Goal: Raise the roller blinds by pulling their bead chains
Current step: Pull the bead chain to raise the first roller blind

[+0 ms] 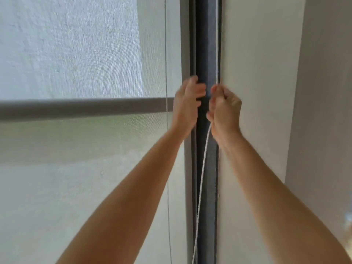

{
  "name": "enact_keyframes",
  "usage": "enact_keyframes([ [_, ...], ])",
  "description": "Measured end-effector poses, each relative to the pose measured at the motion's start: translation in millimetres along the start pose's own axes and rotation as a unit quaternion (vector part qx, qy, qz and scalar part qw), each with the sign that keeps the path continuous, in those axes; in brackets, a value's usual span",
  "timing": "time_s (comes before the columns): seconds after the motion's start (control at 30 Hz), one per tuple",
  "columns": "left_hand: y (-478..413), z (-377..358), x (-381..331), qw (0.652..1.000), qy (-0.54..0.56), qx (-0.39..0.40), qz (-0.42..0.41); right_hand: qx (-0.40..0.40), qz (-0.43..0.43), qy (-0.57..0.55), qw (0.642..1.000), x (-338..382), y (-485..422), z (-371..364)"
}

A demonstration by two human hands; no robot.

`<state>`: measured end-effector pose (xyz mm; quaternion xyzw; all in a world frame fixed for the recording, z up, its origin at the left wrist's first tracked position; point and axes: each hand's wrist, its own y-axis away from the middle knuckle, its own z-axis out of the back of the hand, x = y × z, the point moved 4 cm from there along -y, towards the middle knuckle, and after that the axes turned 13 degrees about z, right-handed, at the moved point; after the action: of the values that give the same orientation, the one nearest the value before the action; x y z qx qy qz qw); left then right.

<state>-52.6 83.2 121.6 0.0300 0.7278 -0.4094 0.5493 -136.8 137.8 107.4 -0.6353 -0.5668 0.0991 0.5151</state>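
Right hand (224, 109) fisted on bead chain (202, 180), left hand (187, 103) curled (grip unclear, blurred); uneven tugs could jump chain off clutch.

A dark vertical window frame (206, 54) stands beside a pale wall (257, 73).

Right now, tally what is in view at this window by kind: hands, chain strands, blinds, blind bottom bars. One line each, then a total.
Hands: 2, left hand and right hand
White bead chain strands: 1 clearly visible, running through the right hand
Roller blind: 1
Grey bottom bar: 1
Total: 5
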Motion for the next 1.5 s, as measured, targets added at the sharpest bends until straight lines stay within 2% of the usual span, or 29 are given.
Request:
enact_keyframes([
  [0.1,-28.9,-7.4,-50.0,1.0,-0.005,-0.003,-0.012,0.019,-0.047,0.032,0.998,-45.0,56.8,23.8],
  [0.23,-47.8,-15.5,-59.1,0.997,-0.072,-0.042,0.002,0.035,-0.089,0.078,0.992,-89.1,130.2,60.0],
  [0.3,-47.3,-14.5,-49.9,0.997,-0.057,-0.056,0.006,0.033,-0.114,0.106,0.987,-106.7,164.7,78.6],
  [0.4,-39.9,-17.3,-21.0,0.999,-0.002,-0.037,0.038,0.038,-0.15,0.157,0.976,-128.4,210.4,104.7],
  [0.53,1.6,-17.3,37.1,0.987,-0.038,-0.146,-0.06,0.045,-0.193,0.205,0.959,-152.6,265.5,135.9],
  [0.6,31.1,-18.9,64.9,0.983,-0.037,-0.156,-0.088,0.064,-0.229,0.249,0.939,-163.2,293.9,151.3],
  [0.67,56.2,-21.0,89.9,0.982,-0.053,-0.148,-0.101,0.133,-0.265,0.292,0.909,-171.6,312.7,165.2],
  [0.77,89.5,-18.9,122.0,0.983,-0.074,-0.139,-0.096,0.313,-0.338,0.313,0.83,-173.8,291.6,169.7],
  [0.8,98.1,-15.7,133.2,0.984,-0.077,-0.138,-0.086,0.357,-0.33,0.305,0.819,-166.3,268.7,164.1],
  [0.83,104.7,-11.6,144.8,0.984,-0.079,-0.138,-0.075,0.382,-0.307,0.297,0.82,-155.1,238.3,155.8],
  [0.87,110.6,-7.9,156.4,0.985,-0.08,-0.139,-0.059,0.367,-0.286,0.282,0.839,-141.6,203.2,146.0],
  [0.97,129.6,-4.1,189.6,0.986,-0.089,-0.138,0.002,0.222,-0.241,0.168,0.93,-96.6,92.5,107.9],
  [1.07,153.2,-10.1,213.3,0.984,-0.103,-0.135,0.053,0.204,-0.136,0.018,0.969,-39.6,8.0,41.7],
  [1.17,174.1,-21.7,233.4,0.985,-0.105,-0.118,0.076,0.145,-0.073,-0.123,0.979,2.1,-16.7,-10.2],
  [1.27,184.6,-19.7,246.9,0.987,-0.098,-0.094,0.088,0.08,-0.028,-0.122,0.989,4.1,2.0,-13.6],
  [1.33,190.8,-9.1,261.3,0.984,-0.124,-0.061,0.109,0.07,-0.012,-0.107,0.992,-4.0,22.9,-3.6],
  [1.43,199.6,7.6,281.3,0.966,-0.171,0.068,0.182,0.049,-0.035,-0.106,0.993,-23.4,50.6,14.8],
  [1.5,196.6,15.7,286.0,0.941,-0.153,0.147,0.263,0.032,-0.058,-0.108,0.992,-37.7,69.3,30.0],
])
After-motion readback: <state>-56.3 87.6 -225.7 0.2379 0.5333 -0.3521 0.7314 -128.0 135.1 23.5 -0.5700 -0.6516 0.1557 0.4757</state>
